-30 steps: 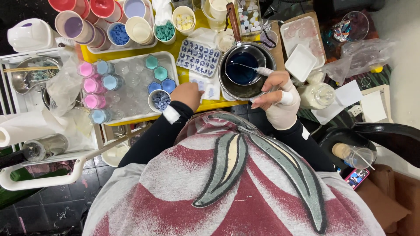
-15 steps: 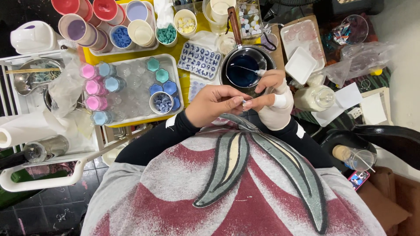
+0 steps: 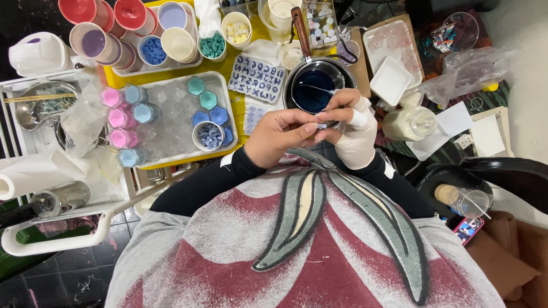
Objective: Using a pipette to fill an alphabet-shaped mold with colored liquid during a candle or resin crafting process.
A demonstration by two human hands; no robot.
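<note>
Where the two hands meet, a small white thing (image 3: 337, 116) is pinched between the fingertips (image 3: 311, 129) of the left hand (image 3: 279, 137). It is too small to be told what it is. The right hand (image 3: 354, 134) is covered by a white glove, and its thumb and first finger are closed on the same white thing from the right side. Both hands are held just above the near edge of a dark pot (image 3: 313, 88). The pot is filled with dark blue liquid, and a brown handle is seen at its far side.

Just left of the pot, a blue mold of letters (image 3: 257, 78) is laid on the yellow table (image 3: 225, 65). Further left, a clear tray (image 3: 171, 122) is set out with pink, teal and blue flower shapes and a small cup of blue bits (image 3: 208, 136). Far off, cups (image 3: 94, 41) of many colours are stood in a row. To the right of the hands, a white jar (image 3: 410, 123) and a small white dish (image 3: 390, 80) are seen.
</note>
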